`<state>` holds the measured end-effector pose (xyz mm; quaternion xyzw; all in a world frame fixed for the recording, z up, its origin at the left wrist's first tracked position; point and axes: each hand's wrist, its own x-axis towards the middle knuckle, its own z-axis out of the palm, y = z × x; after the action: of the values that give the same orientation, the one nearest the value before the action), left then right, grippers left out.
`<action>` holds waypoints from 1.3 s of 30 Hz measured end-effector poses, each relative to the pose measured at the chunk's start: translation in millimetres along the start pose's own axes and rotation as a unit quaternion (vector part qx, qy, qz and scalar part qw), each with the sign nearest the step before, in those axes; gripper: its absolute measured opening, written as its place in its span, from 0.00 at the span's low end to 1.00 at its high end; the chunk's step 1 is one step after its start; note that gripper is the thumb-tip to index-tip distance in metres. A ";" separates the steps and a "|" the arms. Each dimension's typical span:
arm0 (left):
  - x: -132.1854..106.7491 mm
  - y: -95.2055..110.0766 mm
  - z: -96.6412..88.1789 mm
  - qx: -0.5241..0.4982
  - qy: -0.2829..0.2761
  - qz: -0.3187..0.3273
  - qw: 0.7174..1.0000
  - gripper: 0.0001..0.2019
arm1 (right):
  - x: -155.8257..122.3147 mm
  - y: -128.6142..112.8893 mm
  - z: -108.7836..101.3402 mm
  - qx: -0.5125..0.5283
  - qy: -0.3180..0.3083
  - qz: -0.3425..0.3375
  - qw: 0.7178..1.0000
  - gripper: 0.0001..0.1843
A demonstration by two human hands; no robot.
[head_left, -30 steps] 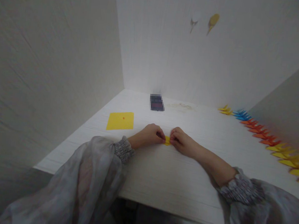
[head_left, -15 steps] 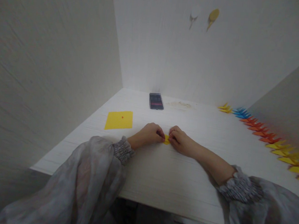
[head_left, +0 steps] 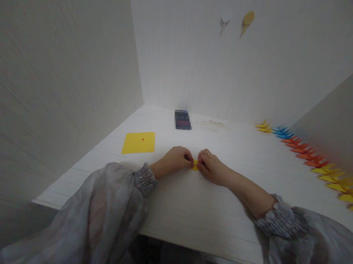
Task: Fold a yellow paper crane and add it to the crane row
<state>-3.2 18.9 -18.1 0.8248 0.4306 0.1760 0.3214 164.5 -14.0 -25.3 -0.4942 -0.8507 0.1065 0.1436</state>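
Left hand (head_left: 180, 157) and right hand (head_left: 212, 168) pinch opposite sides of a small yellow paper piece (head_left: 195, 165) at the white counter (head_left: 207, 219); light, even pressure should keep its edges aligned.

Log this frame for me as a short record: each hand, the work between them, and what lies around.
Left hand: fingertips on small yellow piece
Right hand: fingertips on its other side
Piece detail: mostly hidden by fingers; folds unclear
Left side of table: flat yellow sheet with red dot
Toward back wall: dark pixelated object
Right side: row of folded shapes, yellow, blue, orange-red, then yellow
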 end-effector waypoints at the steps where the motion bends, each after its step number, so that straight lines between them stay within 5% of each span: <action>1: -0.2 0.7 -0.2 0.004 0.001 -0.002 1.000 0.09 | 0.3 -0.5 -0.2 -0.003 -0.001 0.003 1.000 0.05; 25: 1.8 -1.5 0.4 -0.018 -0.006 -0.012 1.000 0.07 | 4.0 -1.3 0.0 0.023 -0.013 0.031 0.999 0.07; 39: 2.8 -2.8 1.8 -0.036 -0.004 -0.032 0.999 0.07 | 8.1 -5.1 9.2 0.007 0.028 0.131 0.991 0.06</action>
<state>-2.2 21.8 -21.3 0.7992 0.4488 0.1778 0.3581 153.4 -9.8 -31.1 -0.6036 -0.7733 0.1162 0.1553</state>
